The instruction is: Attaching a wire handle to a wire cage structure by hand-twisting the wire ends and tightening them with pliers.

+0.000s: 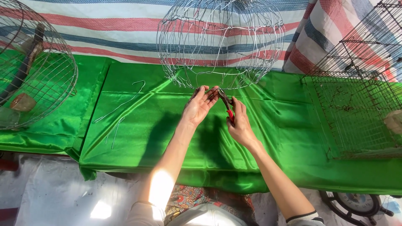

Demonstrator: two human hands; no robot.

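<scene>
A round, dome-shaped wire cage frame [220, 42] stands on the green satin cloth [167, 138] at the back middle. My left hand [200, 104] pinches the frame's lower rim wire with its fingertips. My right hand [238, 123] grips pliers with red handles [228, 106], whose jaws meet the same rim wire right beside my left fingers. Both hands sit close together at the frame's near edge.
Loose bent wires [121, 104] lie on the cloth at left. A round wire cage [33, 67] with a perch stands at far left. A rectangular dark wire cage [360, 100] fills the right side. A striped tarp [125, 29] hangs behind.
</scene>
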